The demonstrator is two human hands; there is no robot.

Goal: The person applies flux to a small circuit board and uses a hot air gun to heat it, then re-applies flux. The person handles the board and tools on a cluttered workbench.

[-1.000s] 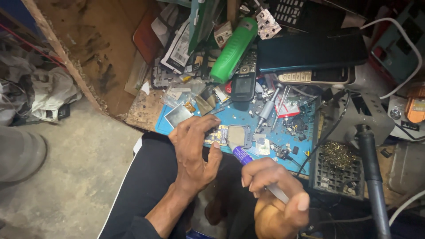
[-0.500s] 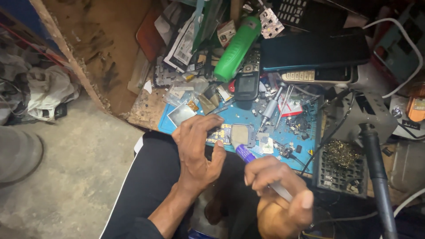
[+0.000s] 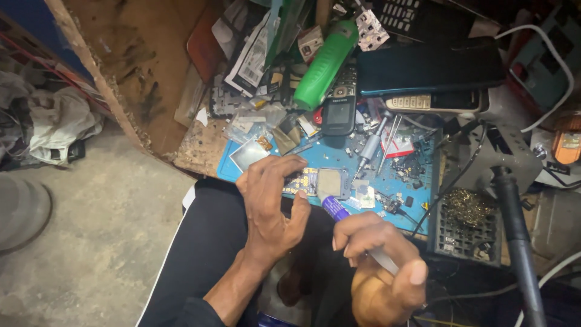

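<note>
Board pinned, pen poised.
Your left hand (image 3: 269, 203) clamps the small gold-contact circuit board (image 3: 315, 181) steady; your right hand (image 3: 378, 266) grips a purple-tipped pen tool (image 3: 336, 209) pencil-style.

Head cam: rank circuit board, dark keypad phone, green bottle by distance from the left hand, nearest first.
From the left hand:
1. Circuit board: under its fingertips, on the blue mat.
2. Dark keypad phone: farther up the bench, right of the hand.
3. Green bottle: lying tilted beyond the phone, at the top of the clutter.
</note>
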